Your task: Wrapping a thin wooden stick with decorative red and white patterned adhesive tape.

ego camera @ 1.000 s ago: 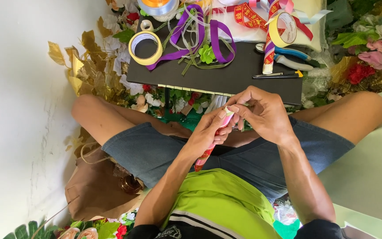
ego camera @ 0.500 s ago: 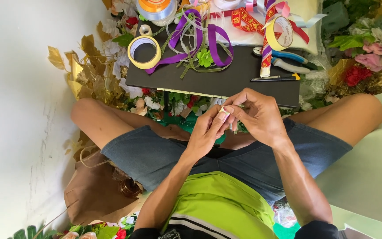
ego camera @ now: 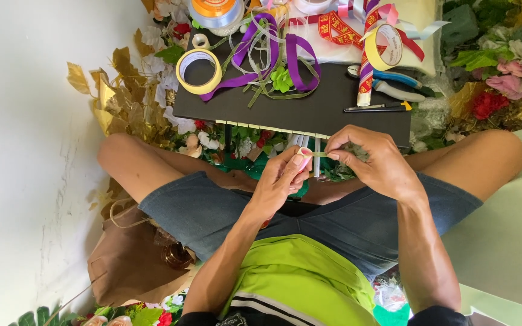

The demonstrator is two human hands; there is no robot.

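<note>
Head view looks down at my lap, where my left hand (ego camera: pixel 276 184) pinches a small pink stick (ego camera: pixel 304 158) upright, fingers closed around it, and my right hand (ego camera: pixel 370 160) pinches the end of a thin pale green strip (ego camera: pixel 318 154) stretched across to the stick's tip. Both sit just below the edge of the dark bench (ego camera: pixel 333 111), where more cut strips (ego camera: pixel 273 128) hang in a row. On the bench lie a yellow tape roll (ego camera: pixel 199 70), purple ribbon (ego camera: pixel 294 57), pliers (ego camera: pixel 394 84) and a craft knife (ego camera: pixel 377 108). I think the strip could slip or tear if I pull too hard, since my grip on it is only fingertip-deep.
</note>
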